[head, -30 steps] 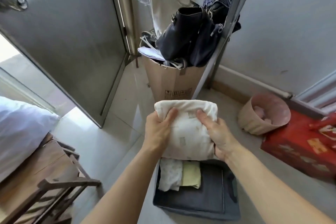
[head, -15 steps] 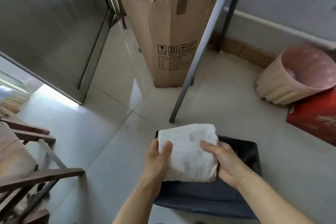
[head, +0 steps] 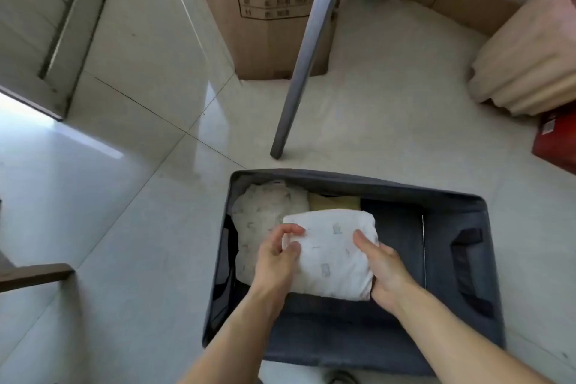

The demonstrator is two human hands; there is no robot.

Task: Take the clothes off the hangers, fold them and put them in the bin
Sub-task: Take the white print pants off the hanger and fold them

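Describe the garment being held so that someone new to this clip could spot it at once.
Find the dark grey fabric bin on the tiled floor. Over its middle, the left hand and right hand grip a folded white printed garment. Unlike the white bundle and yellow piece lying inside, it is the one held.

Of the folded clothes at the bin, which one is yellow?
The small pale yellow folded garment at the bin's far wall, beside the white printed one; the held bundle is white too.
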